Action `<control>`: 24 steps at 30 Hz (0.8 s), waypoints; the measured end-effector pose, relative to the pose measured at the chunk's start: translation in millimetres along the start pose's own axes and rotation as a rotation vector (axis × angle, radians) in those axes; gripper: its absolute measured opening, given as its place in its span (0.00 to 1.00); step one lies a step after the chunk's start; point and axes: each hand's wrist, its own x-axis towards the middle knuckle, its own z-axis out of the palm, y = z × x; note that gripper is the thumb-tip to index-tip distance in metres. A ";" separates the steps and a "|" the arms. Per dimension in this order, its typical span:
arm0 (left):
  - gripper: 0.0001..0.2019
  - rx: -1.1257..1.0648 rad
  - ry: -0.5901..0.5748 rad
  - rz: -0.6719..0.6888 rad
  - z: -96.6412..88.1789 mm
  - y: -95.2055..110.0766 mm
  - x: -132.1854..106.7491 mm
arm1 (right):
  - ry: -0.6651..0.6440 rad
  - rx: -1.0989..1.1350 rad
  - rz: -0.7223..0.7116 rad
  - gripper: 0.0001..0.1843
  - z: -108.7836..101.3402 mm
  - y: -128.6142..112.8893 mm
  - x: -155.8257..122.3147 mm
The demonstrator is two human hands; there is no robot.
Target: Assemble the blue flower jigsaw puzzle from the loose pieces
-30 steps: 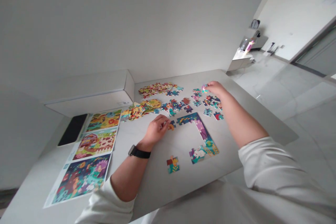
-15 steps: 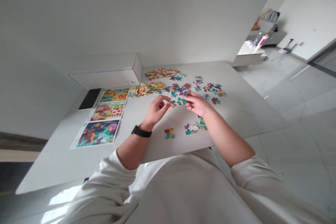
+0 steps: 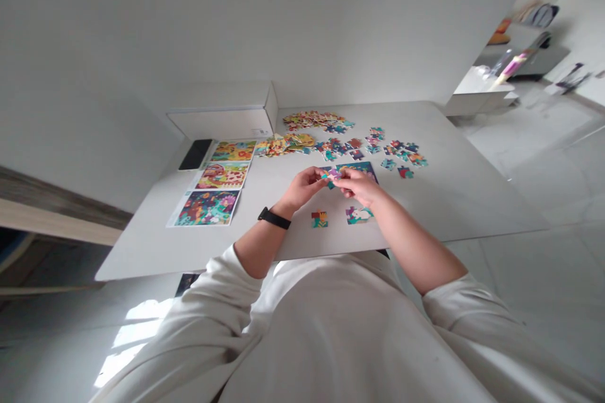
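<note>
My left hand [image 3: 302, 190] and my right hand [image 3: 358, 187] meet over the front middle of the table, thumbs and fingertips pinched on small jigsaw puzzle pieces [image 3: 334, 174], purple and teal. Fingers partly cover these pieces, so I cannot tell whether they are joined. Just behind my right hand lies a dark blue puzzle section [image 3: 363, 168], partly hidden. Nearer the table's front edge lie a small puzzle section with a yellow tulip [image 3: 320, 220] and a section with a white rabbit [image 3: 358, 215], the latter partly under my right forearm.
Loose puzzle pieces [image 3: 331, 148] spread behind my hands, with more at the right [image 3: 405, 152]. Yellowish piles [image 3: 293, 142] sit farther back. Three picture sheets [image 3: 208, 208], a black phone [image 3: 195, 155] and a white box [image 3: 222, 121] occupy the table's left side.
My left hand has come across to my right hand and closed on the pieces there. The whole view has shifted, so the table appears farther right and higher.
</note>
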 end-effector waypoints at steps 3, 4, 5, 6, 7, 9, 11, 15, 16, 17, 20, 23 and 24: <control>0.29 -0.004 0.004 -0.004 -0.5 -2.0 0.1 | 0.031 -0.075 -0.037 0.24 -5.8 -0.5 0.1; 0.29 -0.007 -0.001 -0.003 -0.9 -3.4 0.5 | 0.045 -0.108 -0.047 0.24 -7.7 -0.9 0.4; 0.29 -0.010 -0.010 -0.003 -1.3 -4.9 0.8 | 0.051 -0.144 -0.056 0.23 -9.5 -1.6 0.6; 0.29 -0.008 -0.021 -0.005 -1.5 -6.4 1.2 | 0.047 -0.179 -0.065 0.22 -11.0 -2.5 0.7; 0.30 0.000 -0.034 -0.010 -1.7 -7.5 1.3 | 0.030 -0.212 -0.076 0.21 -12.4 -3.5 0.5; 0.30 0.039 -0.055 -0.010 -1.4 -7.6 0.8 | -0.017 -0.266 -0.098 0.18 -14.8 -5.5 -0.7; 0.30 0.114 -0.025 0.031 -0.7 -3.6 -1.4 | -0.055 -0.303 -0.105 0.16 -17.7 -6.8 -2.8; 0.31 0.379 0.033 0.222 2.3 15.8 -10.8 | -0.052 -0.340 -0.093 0.16 -25.6 -6.1 -9.4; 0.31 0.460 -0.006 0.276 3.6 21.7 -14.1 | -0.052 -0.339 -0.092 0.17 -27.4 -5.7 -11.8; 0.31 0.539 -0.061 0.329 5.1 27.2 -17.6 | -0.058 -0.332 -0.091 0.17 -28.9 -5.4 -14.4; 0.26 0.730 -0.204 0.425 10.3 39.4 -28.7 | -0.101 -0.283 -0.078 0.19 -29.8 -5.4 -23.5; 0.19 0.835 -0.254 0.429 14.6 44.7 -39.3 | -0.122 -0.249 -0.054 0.19 -25.9 -4.8 -31.4; 0.18 0.850 -0.246 0.425 15.6 45.5 -42.3 | -0.123 -0.247 -0.047 0.19 -24.1 -4.0 -33.4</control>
